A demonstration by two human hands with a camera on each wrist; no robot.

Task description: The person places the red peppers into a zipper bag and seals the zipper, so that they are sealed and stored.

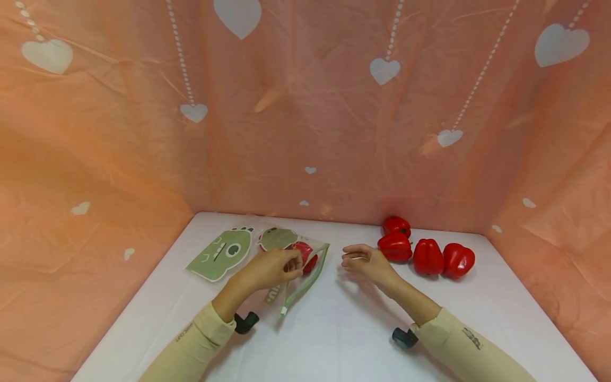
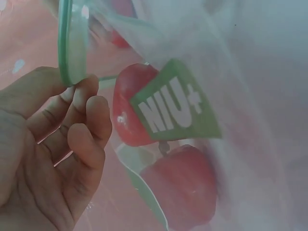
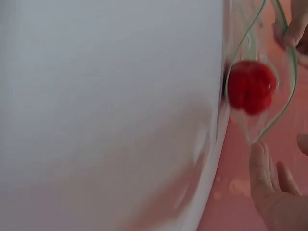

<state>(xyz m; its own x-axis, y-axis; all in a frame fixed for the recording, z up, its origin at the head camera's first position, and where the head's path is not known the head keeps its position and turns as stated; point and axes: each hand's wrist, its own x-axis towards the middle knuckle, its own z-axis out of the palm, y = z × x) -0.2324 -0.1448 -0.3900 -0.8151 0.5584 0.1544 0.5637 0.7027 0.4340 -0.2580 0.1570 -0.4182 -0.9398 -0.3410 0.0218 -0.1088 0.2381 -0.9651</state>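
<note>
My left hand (image 1: 277, 268) pinches the green-trimmed opening of a clear zip bag (image 1: 305, 286), thumb and index finger on the rim. Inside the bag, a red bell pepper (image 2: 137, 106) and another red bell pepper (image 2: 185, 185) show through the plastic, partly behind a green "NIU+" label (image 2: 175, 103). The mouth of the bag gapes toward the right, with one pepper (image 3: 251, 86) visible in it in the right wrist view. My right hand (image 1: 369, 262) holds nothing; its relaxed fingers point at the bag from the right, above the table.
Several red bell peppers (image 1: 428, 257) lie at the back right of the white table (image 1: 353, 339). A green monster-print bag (image 1: 224, 252) lies flat at the left. Orange-pink curtains (image 1: 305, 132) with white hearts enclose the back and sides.
</note>
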